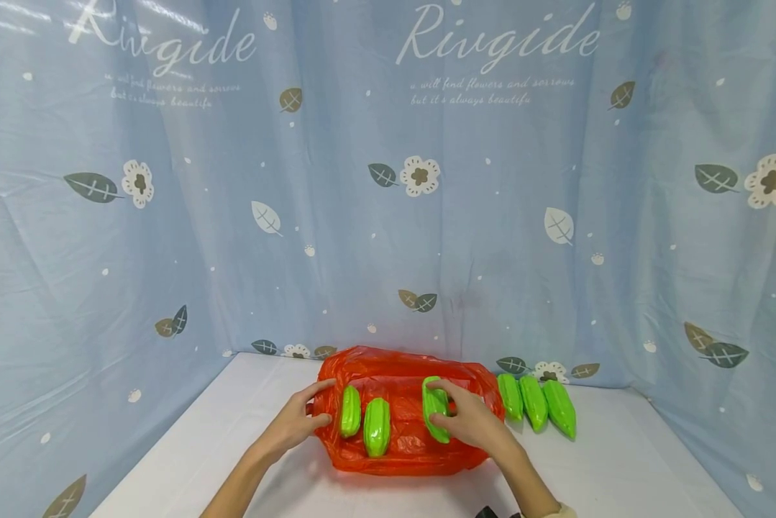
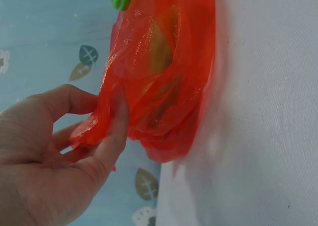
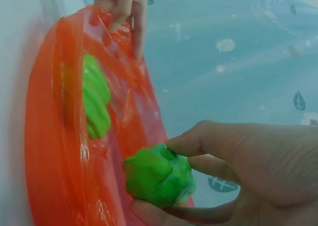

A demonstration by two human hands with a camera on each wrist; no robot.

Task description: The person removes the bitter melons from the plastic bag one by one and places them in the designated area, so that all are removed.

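A red plastic bag point(image 1: 420, 450) lies spread with its mouth wide on the white table. My left hand point(image 1: 295, 419) pinches its left edge, thumb on one side and fingers on the other, as the left wrist view point(image 2: 64, 151) shows. Between the thumb and fingers of my right hand point(image 1: 472, 417) is a bright green, ridged, vegetable-like piece point(image 3: 156, 176), held over the right part of the bag. Two similar green pieces, a left one point(image 1: 350, 411) and a middle one point(image 1: 377, 427), lie inside the bag.
Right of the bag, three more green ridged pieces point(image 1: 533, 403) lie side by side on the white table point(image 1: 621, 467). A blue printed curtain point(image 1: 478, 216) hangs behind and along both sides. Something small and dark point(image 1: 487, 512) shows at the bottom edge.
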